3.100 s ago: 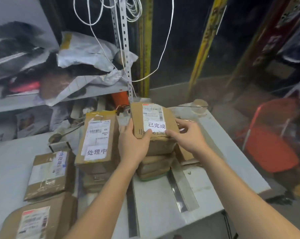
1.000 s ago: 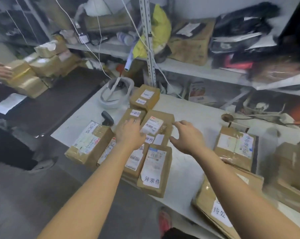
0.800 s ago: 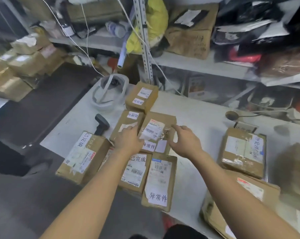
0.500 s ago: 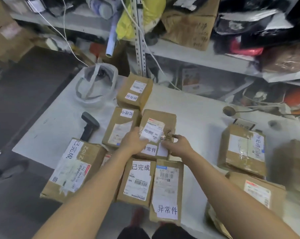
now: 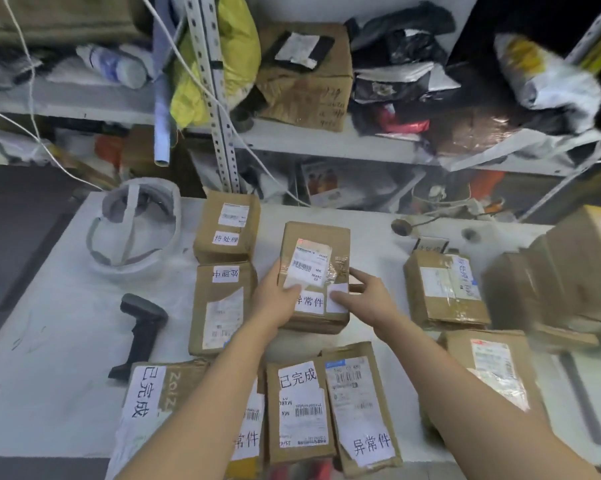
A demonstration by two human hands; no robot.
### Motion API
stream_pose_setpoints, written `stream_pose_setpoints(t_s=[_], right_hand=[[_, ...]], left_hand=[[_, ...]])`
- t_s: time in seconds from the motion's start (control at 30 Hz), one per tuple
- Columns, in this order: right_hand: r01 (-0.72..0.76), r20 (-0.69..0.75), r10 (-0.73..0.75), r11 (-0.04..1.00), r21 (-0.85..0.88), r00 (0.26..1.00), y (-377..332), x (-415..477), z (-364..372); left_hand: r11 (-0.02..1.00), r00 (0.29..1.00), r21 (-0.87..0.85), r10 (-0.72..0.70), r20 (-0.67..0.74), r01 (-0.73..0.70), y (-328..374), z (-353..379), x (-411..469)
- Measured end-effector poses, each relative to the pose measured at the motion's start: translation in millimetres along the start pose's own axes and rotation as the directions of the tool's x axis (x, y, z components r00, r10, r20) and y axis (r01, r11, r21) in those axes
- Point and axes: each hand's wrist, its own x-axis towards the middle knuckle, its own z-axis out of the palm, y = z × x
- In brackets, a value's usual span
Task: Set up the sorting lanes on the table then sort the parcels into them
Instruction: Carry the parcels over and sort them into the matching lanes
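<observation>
Head view: the brown cardboard parcel with a white 异常件 label (image 5: 313, 251) lies mid-way across the white table (image 5: 67, 323), its long axis running near to far. Both hands are at its near end. The left hand (image 5: 275, 301) clasps the left edge, thumb on top. The right hand (image 5: 366, 301) touches the near right corner, but I cannot tell whether it grips. A flat brown parcel labelled alike (image 5: 361, 407) lies nearer, slightly right.

Parcels (image 5: 223, 306) on table (image 5: 50, 341); scanner (image 5: 140, 327) left of them, headset (image 5: 133, 230) behind scanner; shelf (image 5: 326, 140) behind table.
</observation>
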Motion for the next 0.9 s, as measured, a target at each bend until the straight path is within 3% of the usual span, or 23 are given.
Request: stream_pose_setpoints(t_s=[0.2,0.47,0.9], right_hand=[[0.147,-0.124,-0.135,0.985,0.089,0.983,-27,-28,-36],[0.293,-0.291,-0.257,0.952,0.087,0.922,-46,-88,-120],[0.43,-0.494,-0.32,0.894,0.126,0.809,54,-245,-336]], left_hand=[[0.968,0.98,-0.177,0.189,0.066,-0.175,52,5,-2],[0.913,0.95,-0.302,0.306,0.067,-0.273,126,57,-48],[0.868,0.875,-0.344,0.441,0.199,-0.359,199,264,-207]])
